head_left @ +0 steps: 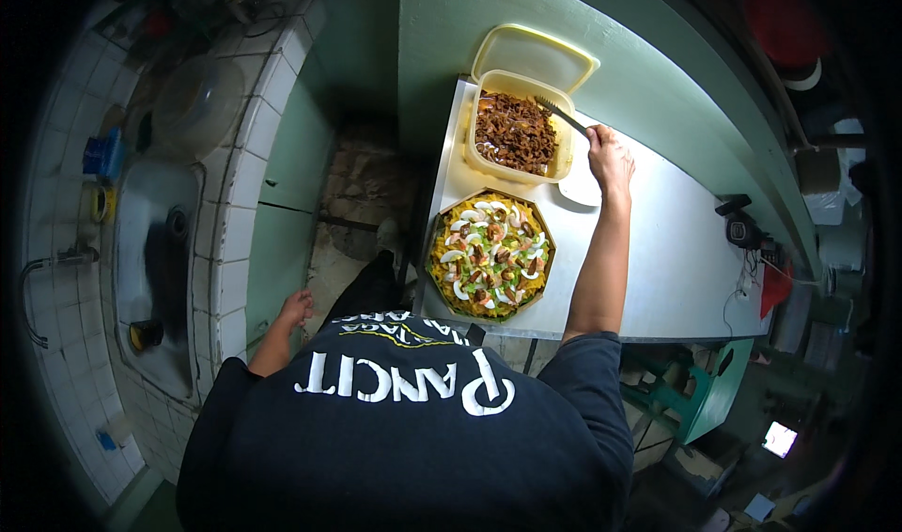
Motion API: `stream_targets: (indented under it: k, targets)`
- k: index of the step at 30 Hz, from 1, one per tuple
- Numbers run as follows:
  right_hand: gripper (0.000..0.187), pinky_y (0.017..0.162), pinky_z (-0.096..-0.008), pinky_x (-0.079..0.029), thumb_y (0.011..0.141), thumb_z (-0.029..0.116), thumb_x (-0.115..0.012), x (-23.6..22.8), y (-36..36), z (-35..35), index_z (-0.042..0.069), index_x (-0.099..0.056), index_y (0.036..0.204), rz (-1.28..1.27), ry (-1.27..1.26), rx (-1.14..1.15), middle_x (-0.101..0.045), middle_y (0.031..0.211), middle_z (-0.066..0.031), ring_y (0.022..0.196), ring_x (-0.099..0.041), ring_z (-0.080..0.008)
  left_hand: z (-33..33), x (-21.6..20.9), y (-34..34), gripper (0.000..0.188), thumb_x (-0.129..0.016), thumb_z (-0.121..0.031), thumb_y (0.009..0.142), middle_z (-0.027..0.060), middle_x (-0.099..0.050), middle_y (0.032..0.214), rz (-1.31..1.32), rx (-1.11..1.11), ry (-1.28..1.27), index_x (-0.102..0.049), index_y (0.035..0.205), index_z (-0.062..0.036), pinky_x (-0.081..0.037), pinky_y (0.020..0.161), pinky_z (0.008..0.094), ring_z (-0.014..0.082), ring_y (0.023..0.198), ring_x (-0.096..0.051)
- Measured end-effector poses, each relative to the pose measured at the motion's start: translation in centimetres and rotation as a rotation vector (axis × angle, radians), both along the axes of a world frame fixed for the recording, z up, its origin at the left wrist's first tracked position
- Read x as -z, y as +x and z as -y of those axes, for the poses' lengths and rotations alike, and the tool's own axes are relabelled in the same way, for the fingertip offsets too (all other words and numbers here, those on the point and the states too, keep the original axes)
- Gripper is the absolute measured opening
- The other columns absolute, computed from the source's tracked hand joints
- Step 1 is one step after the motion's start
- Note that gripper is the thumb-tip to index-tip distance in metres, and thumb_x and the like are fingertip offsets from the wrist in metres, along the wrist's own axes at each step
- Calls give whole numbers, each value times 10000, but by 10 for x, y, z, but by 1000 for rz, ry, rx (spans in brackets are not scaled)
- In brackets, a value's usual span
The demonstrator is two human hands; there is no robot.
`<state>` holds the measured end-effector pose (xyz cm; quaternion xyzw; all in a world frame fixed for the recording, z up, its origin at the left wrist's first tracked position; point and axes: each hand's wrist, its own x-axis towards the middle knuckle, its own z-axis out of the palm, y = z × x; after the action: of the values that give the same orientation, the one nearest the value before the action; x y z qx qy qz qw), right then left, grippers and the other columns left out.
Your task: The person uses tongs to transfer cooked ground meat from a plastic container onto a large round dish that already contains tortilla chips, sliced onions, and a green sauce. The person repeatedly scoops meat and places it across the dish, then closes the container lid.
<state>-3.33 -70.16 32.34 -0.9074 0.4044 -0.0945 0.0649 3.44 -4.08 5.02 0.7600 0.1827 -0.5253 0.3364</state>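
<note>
Holding fork point(561, 115) in right hand point(609, 159), tines over tub point(515, 133) w/ brown bits.

Pale yellow tub point(562, 161) of brown bits, yellow noodles point(489, 255), white tabletop point(676, 250).

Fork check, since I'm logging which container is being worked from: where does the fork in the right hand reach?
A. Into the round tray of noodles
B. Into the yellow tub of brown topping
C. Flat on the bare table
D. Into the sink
B: the right hand holds the fork with its tines over the brown topping in the open yellow tub, beyond the round noodle tray.
</note>
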Motion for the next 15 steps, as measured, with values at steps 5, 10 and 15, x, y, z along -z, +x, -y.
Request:
stream_targets:
  k: [5, 10, 15]
  targets:
    - [200, 653, -445, -526, 949, 303, -528, 40, -29, -42, 165, -672, 946, 8, -158, -80, -667, 917, -62, 708, -662, -330, 0, 13, 1, 455, -525, -290, 943, -8, -614, 1126, -23, 30, -2, -460, 1382, -192, -429, 614, 298, 127, 760, -559]
    - [200, 706, -411, -518, 952, 254, -538, 39, -64, -59, 120, -686, 948, 209, -92, -34, -671, 905, -68, 791, -661, -299, 11, 11, 9, 450, -521, -313, 942, 17, -614, 1137, 15, 102, -17, -467, 1378, -215, -443, 646, 315, 134, 791, -574]
    - [191, 678, -403, -521, 952, 247, -536, 41, -91, -76, 123, -682, 953, 351, -128, -12, -663, 890, -68, 765, -659, -300, 18, 0, 4, 440, -519, -322, 945, 16, -616, 1137, 18, 134, -35, -472, 1371, -223, -445, 672, 327, 137, 827, -592]
